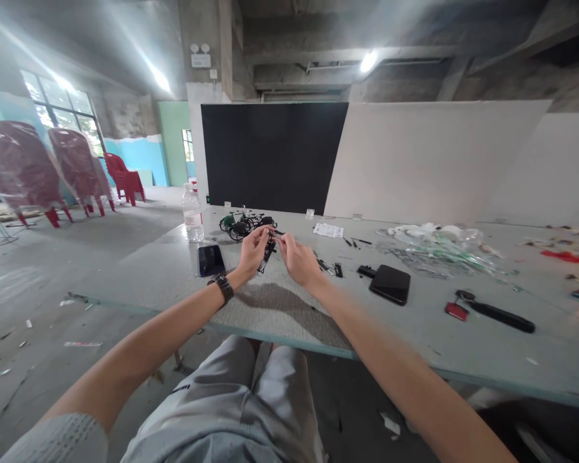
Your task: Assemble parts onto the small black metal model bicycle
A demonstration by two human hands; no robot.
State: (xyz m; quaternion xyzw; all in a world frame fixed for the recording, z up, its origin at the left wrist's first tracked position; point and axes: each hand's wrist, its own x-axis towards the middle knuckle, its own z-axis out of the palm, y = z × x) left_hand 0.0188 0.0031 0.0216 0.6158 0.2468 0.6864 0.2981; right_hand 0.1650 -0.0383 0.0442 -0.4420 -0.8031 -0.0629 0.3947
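Both my hands are raised over the grey table (289, 308) and meet around a small black plastic part (270, 247). My left hand (253, 249), with a black watch on its wrist, pinches the part from the left. My right hand (294, 256) pinches it from the right, fingers closed. Just behind my hands stand small model bicycles (244, 225), black and green. Loose black pieces (330, 265) lie to the right of my right hand.
A dark phone (210, 260) and a water bottle (192, 214) sit at the left. Another black phone (390, 283), a black-handled tool (495, 313), a paper sheet (328, 229) and clear bags with green part frames (439, 254) lie at the right. Red chairs (77, 167) stand far left.
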